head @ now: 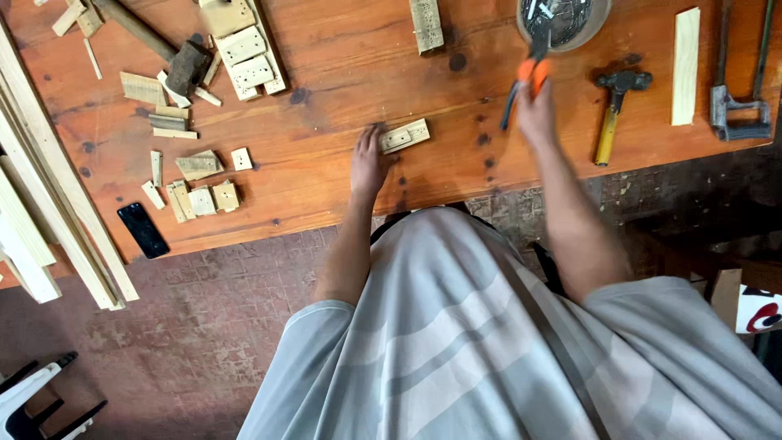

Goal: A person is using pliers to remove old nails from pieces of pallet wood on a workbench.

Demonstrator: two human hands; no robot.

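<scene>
1. Left hand (pixel 368 160): laid flat at the centre of the frame on the reddish wooden table (pixel 326 73), fingers spread, fingertips touching the left end of a small pale wood block (pixel 405 135); nothing was pinched in the grip.
2. Small pale wood block: found lying flat on the table, slightly tilted, just right of the left hand.
3. Right hand (pixel 535 110): raised at upper centre-right, motion-blurred, its grip pressed together around orange-handled pliers (pixel 524 85).
4. Round tin (pixel 564 20): placed at the top edge, directly above the pliers.
5. Hammer (pixel 615 110): laid right of the right hand.
6. Wood offcuts (pixel 191 183): scattered at left.
7. Black phone (pixel 143 230): placed at the lower-left table edge.
</scene>
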